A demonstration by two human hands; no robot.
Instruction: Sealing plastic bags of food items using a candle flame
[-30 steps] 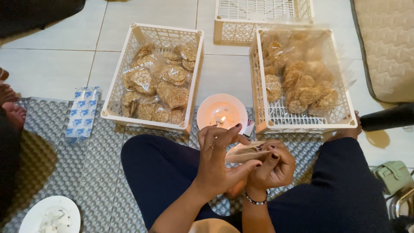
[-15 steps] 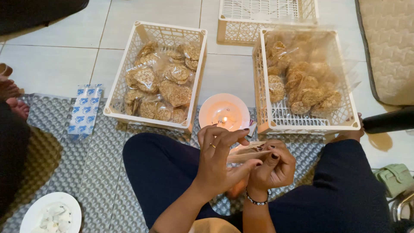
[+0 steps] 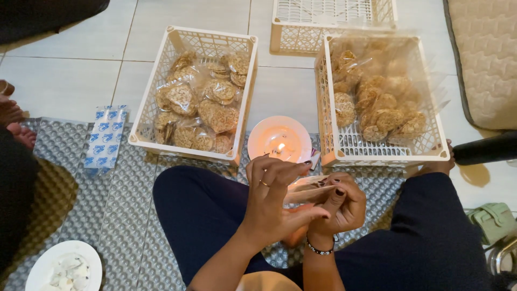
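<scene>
I sit cross-legged in dark trousers. My left hand (image 3: pixel 277 202) and my right hand (image 3: pixel 342 205) meet over my lap, both pinching a small clear plastic bag (image 3: pixel 307 188) of round crackers. Just beyond the hands a lit candle (image 3: pixel 280 146) burns on a pink plate (image 3: pixel 264 140). The bag's edge points toward the flame. A ring is on my left hand, a bead bracelet on my right wrist.
A white crate (image 3: pixel 141 121) of bagged crackers stands front left, another crate (image 3: pixel 437 145) with loose crackers in a big clear bag front right, an empty crate (image 3: pixel 280 37) behind. A blue-white packet (image 3: pixel 105 140) and a white plate (image 3: pixel 43 269) lie left. Another person's foot (image 3: pixel 13 121) is at the left edge.
My hands stay together on the bag over my lap, with only small finger shifts. The view has drifted slightly.
</scene>
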